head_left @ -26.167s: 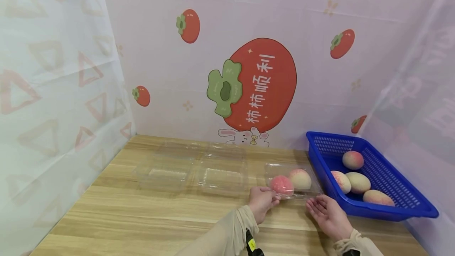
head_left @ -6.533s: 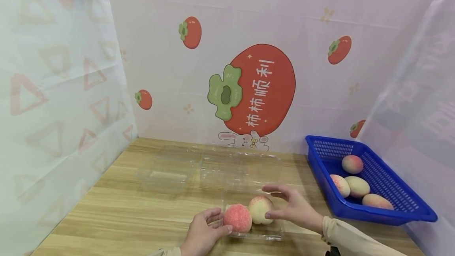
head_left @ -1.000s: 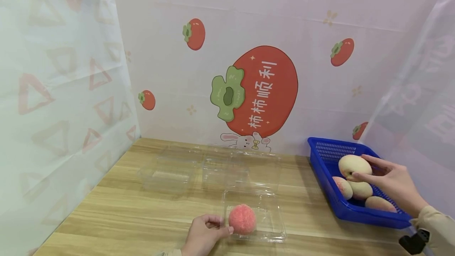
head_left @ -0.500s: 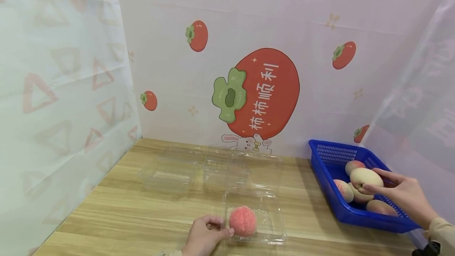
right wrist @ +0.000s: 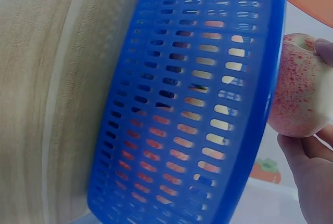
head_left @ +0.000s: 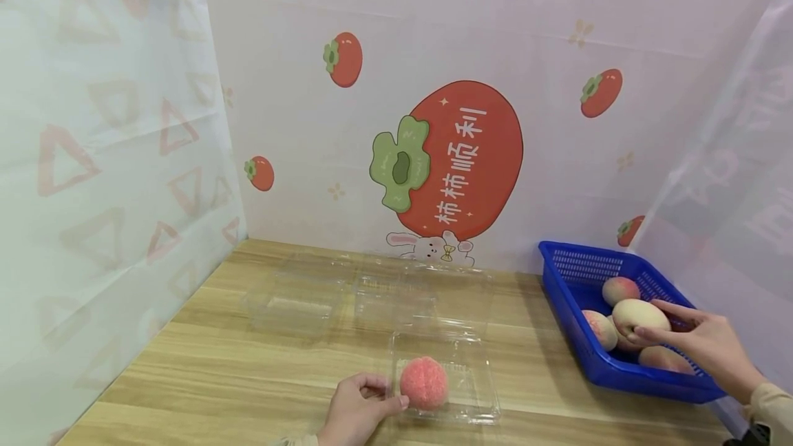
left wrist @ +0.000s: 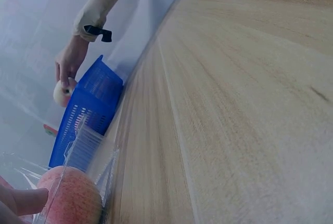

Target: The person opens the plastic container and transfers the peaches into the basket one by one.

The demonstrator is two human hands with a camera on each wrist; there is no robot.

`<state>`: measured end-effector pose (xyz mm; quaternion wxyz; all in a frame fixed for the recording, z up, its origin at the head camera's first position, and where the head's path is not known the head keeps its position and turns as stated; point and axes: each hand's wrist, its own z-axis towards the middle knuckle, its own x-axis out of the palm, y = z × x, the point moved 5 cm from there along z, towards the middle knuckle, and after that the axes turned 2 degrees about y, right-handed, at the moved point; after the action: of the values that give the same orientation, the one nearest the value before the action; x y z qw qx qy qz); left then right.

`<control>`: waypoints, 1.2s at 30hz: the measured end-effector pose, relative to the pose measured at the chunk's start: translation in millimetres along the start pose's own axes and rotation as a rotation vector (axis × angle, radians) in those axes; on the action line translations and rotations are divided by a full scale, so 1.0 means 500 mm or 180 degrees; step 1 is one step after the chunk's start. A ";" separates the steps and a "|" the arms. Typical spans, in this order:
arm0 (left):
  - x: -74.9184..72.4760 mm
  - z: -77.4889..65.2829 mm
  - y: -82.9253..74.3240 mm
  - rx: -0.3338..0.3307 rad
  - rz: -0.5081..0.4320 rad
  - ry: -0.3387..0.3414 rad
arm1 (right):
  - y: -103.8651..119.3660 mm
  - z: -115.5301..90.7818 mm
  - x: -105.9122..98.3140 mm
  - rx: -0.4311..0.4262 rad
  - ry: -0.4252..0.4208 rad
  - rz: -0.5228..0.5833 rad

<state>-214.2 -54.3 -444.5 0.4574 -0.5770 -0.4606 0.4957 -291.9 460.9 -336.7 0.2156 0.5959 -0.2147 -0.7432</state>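
In the head view my left hand pinches the left rim of an open clear plastic clamshell box, thumb over the edge. A pink peach sits in the box close to the thumb, which the left wrist view also shows. Over the blue basket my right hand grips a pale peach between thumb and fingers. The right wrist view shows red speckles on this held peach, above the basket's rim. Several other peaches lie in the basket, one of them a blushed peach; the held one partly covers another.
Two more clear plastic boxes stand to the back left on the wooden table: a left box and a middle box. The near box's raised lid overlaps the middle one. Printed cloth walls enclose the table's back and sides.
Earlier the pale peach lay beside the pink one in the box; my right hand has carried it to the basket. Within the last second it moved slightly right and lower. My left hand stays put.
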 end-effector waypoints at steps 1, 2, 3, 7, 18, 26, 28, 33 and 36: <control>0.000 0.001 0.000 0.0006 -0.0005 0.0006 | -0.002 -0.001 0.001 0.0015 0.0015 -0.0027; 0.001 0.001 0.000 0.0015 -0.0005 0.0010 | -0.004 -0.001 0.001 0.0038 0.0028 -0.0040; 0.001 0.001 0.000 0.0025 0.0003 0.0012 | -0.006 -0.002 0.002 0.0058 0.0043 -0.0043; 0.001 0.002 0.002 0.0039 0.0039 0.0008 | -0.013 -0.005 0.008 0.0122 0.0195 -0.0022; 0.000 0.001 0.000 0.0074 0.0003 -0.0003 | -0.031 0.003 0.025 0.0161 0.0445 0.0113; 0.002 0.000 0.001 0.0089 -0.0019 0.0049 | -0.044 -0.003 0.050 0.0302 0.0701 0.0472; 0.003 0.000 0.002 0.0089 -0.0024 0.0051 | -0.044 -0.002 0.051 0.0278 0.0706 0.0475; 0.002 0.003 0.005 0.0076 0.0026 0.0018 | -0.036 0.004 0.048 0.0174 0.0648 0.0418; 0.001 0.003 0.004 0.0080 0.0068 0.0003 | -0.035 0.007 0.046 0.0149 0.0640 0.0354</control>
<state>-215.6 -54.1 -446.9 0.4596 -0.5764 -0.4480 0.5059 -300.9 462.0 -364.0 0.2630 0.6595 -0.2420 -0.6613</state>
